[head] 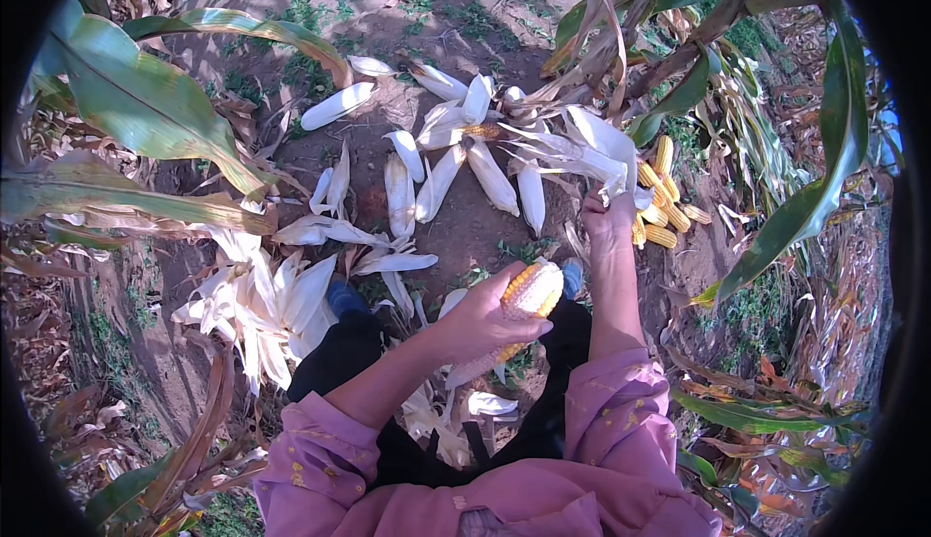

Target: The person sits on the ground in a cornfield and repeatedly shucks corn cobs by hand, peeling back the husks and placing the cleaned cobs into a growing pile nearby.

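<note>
My left hand point(484, 316) grips an ear of yellow corn point(537, 288) that is bare of husk. Pale patches on its surface are either missing kernels or white ones; I cannot tell which. To the right and farther forward, my right hand point(611, 218) pinches a bunch of dry, whitish corn husk point(607, 150). That husk spreads up and to the left from my fingers. Several husked yellow ears point(663, 191) lie heaped on the soil just beyond my right hand.
Several ears in pale husks point(440, 184) lie on the soil ahead. Loose stripped husks point(269, 297) are piled by my left leg. Corn leaves point(138, 93) arch in from the left, and a leaning corn stalk point(687, 42) crosses the upper right.
</note>
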Demonstrator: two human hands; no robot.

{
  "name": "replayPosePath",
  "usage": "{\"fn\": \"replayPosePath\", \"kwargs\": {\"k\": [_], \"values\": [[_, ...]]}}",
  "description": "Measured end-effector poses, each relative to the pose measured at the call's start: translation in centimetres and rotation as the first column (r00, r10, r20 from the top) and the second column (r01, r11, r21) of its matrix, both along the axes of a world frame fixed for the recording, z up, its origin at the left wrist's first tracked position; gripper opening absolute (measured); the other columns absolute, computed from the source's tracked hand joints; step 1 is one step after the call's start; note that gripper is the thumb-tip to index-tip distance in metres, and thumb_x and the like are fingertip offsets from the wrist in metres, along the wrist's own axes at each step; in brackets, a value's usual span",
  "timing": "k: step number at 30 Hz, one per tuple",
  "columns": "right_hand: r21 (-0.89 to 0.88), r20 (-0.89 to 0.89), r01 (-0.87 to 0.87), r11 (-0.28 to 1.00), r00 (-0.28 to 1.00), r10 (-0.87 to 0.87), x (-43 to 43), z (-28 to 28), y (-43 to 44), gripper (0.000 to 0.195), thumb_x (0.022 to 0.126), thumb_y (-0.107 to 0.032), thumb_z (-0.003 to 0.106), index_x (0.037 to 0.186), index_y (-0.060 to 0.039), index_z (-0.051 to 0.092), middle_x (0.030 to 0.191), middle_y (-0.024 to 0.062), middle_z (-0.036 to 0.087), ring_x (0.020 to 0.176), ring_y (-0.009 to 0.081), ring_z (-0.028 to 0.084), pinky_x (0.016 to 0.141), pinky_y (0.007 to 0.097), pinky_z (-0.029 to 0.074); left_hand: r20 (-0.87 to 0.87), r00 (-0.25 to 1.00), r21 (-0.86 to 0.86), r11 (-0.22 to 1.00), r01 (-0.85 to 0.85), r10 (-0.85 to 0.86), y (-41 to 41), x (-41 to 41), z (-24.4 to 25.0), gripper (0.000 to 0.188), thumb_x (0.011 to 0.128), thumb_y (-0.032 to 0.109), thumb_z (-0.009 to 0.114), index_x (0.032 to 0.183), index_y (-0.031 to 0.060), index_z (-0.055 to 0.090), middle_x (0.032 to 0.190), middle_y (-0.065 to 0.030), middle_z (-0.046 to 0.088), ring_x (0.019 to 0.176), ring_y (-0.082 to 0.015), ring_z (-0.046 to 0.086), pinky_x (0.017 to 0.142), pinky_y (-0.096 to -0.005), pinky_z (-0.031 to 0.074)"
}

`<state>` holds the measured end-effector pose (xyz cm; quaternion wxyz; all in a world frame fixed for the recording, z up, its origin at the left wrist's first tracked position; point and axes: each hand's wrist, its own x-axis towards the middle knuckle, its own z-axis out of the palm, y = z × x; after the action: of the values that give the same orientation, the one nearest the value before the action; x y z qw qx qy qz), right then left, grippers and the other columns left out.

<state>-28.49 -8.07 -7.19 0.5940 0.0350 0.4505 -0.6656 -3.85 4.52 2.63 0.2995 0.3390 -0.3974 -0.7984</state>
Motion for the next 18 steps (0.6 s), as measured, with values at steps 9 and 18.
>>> {"fn": "replayPosePath", "kwargs": {"k": [9, 18], "values": [[0.153, -0.580, -0.496, 0.855, 0.656, 0.484, 13.2, 3.0, 2.8, 0.051, 0.087, -0.044, 0.056, 0.117, -0.0041, 0.049, 0.102, 0.0058, 0.059, 0.084, 0.0134, 0.059, 0.067, 0.0262, 0.047, -0.155, 0.973, -0.101, 0.983, 0.155, -0.169, -0.5, 2.0, -0.1, 0.064, 0.079, 0.025, 0.070, 0.129, 0.0009, 0.038, 0.112, -0.0065, 0.052, 0.102, -0.0114, 0.048, 0.088, -0.0265, 0.040], [0.076, -0.290, -0.911, 0.405, 0.368, 0.883, 13.7, 3.5, 4.7, 0.046, 0.091, -0.043, 0.047, 0.108, -0.0008, 0.052, 0.090, 0.0031, 0.060, 0.081, 0.0084, 0.058, 0.070, 0.0267, 0.049, -0.280, 0.771, 0.209, 0.820, -0.533, 0.573, -3.1, 4.1, -0.5, 0.039, 0.088, 0.013, 0.054, 0.121, 0.0033, 0.038, 0.089, -0.0122, 0.058, 0.078, -0.0223, 0.061, 0.071, -0.0353, 0.052]]}}
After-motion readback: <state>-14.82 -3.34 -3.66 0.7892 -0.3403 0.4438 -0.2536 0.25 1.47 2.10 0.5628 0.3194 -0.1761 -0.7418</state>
